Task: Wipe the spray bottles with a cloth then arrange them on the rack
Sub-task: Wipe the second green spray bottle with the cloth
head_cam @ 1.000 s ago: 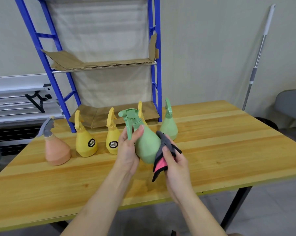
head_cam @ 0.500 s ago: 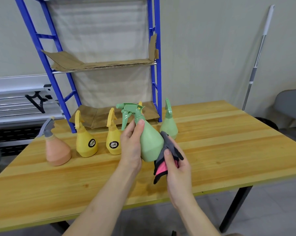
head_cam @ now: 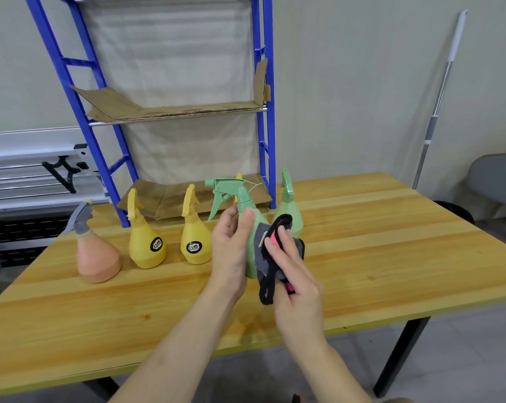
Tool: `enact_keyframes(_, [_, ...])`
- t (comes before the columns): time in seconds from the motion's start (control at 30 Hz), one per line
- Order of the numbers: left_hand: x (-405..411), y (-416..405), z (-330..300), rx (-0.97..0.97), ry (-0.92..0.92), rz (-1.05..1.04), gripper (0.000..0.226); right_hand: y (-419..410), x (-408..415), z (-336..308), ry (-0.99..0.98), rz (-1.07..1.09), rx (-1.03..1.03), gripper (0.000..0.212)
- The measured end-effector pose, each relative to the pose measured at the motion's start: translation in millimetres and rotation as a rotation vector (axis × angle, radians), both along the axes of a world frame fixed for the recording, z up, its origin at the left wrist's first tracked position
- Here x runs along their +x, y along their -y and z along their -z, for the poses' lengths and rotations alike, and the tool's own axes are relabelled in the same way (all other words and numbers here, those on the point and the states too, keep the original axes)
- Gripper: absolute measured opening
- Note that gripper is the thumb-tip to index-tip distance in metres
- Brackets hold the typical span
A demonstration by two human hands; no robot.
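The left hand (head_cam: 230, 251) grips the green spray bottle (head_cam: 250, 228) by its neck, apparently lifted off the surface (head_cam: 391, 257) near its middle, steadying it so the right hand (head_cam: 292, 274), fingers curled round the cloth (head_cam: 270, 257), can rub its side.

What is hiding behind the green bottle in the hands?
Behind the held green bottle peeks a yellow bottle's trigger tip; its body is covered. Another green bottle stands beside it, partly hidden by the cloth.
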State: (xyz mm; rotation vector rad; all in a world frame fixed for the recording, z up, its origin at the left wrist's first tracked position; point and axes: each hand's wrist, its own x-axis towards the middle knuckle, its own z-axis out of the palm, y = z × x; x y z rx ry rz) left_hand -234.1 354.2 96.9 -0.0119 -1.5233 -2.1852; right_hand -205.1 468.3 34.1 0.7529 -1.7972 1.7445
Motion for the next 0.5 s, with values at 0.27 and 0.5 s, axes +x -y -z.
enact_keyframes(0.27, [-2,7,-1,0.004,0.021,-0.031,0.031,-4,-7,-16,0.396,-0.170,-0.269,0.041])
enact_keyframes(0.5, [-16,-8,10,-0.161,0.019,0.017,0.015,-31,-22,-5,0.600,-0.158,-0.363,0.027])
